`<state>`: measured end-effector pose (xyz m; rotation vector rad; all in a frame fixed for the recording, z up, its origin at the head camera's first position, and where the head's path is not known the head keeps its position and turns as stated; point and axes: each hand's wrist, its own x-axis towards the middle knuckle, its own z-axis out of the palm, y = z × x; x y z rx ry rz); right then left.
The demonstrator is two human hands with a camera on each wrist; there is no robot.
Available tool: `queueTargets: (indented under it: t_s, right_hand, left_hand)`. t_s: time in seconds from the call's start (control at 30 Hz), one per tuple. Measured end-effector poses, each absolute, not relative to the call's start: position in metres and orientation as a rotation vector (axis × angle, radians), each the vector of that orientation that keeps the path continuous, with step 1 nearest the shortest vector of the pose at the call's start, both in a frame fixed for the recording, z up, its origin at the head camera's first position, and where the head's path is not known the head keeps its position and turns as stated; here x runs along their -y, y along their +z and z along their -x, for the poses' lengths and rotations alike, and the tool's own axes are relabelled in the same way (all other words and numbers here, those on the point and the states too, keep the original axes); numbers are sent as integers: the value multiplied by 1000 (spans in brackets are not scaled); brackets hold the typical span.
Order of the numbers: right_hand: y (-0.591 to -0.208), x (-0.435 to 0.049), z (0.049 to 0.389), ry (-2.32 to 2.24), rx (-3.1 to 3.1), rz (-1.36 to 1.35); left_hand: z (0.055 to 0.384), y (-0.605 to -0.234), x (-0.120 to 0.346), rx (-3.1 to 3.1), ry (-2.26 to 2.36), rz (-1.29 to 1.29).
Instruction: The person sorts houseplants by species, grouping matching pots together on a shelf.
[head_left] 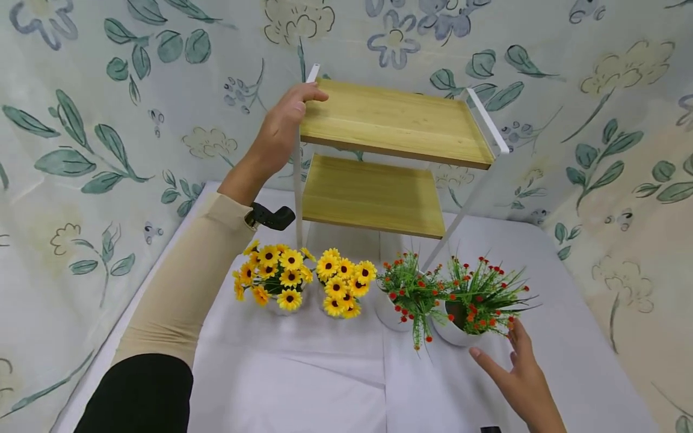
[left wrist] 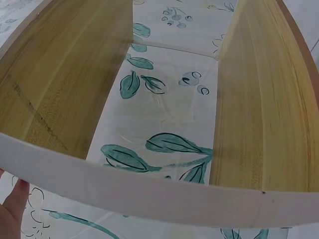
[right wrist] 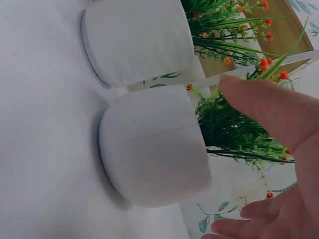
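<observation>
Spread and holding nothing, the right hand (head_left: 521, 373) has its thumb and fingers parted beside a white, round-bottomed pot (head_left: 453, 332); whether a fingertip brushes the foliage cannot be told. That pot, the rightmost of a row on the white cloth (head_left: 303, 385), stands upright, just left of this hand and slightly beyond it, so the right hand is much the nearer. Its green, grassy plant with small red flowers (head_left: 482, 294) fans toward the right, over the fingers' side. Close on its left is another white pot (head_left: 391, 316) of red-flowered greenery, then two clusters of yellow, dark-centred flowers (head_left: 346, 282) (head_left: 273, 270).

Behind the row stands a two-tier shelf of pale wood boards and white frame (head_left: 400, 117), its long axis running left to right. The left hand (head_left: 278, 132) grips its upper left end, well apart from the rightmost pot.
</observation>
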<state>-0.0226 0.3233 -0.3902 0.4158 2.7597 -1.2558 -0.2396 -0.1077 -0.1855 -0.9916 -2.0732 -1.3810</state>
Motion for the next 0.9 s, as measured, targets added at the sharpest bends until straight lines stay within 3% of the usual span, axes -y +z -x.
queueTargets:
  t_s: [0.37,0.63,0.9]
  right_hand:
    - [-409,-321,56,-1390,-2870,-318]
    - [-405,-318,66,-1152,-2820,-565]
    - [-413,-307,66,-1126,-2825,-528]
  left_hand:
    - [250,-176,95,2046,-1345,1055]
    - [251,-184,92,1991,-1352,1015]
    - [249,-198,98,1939,-1330,911]
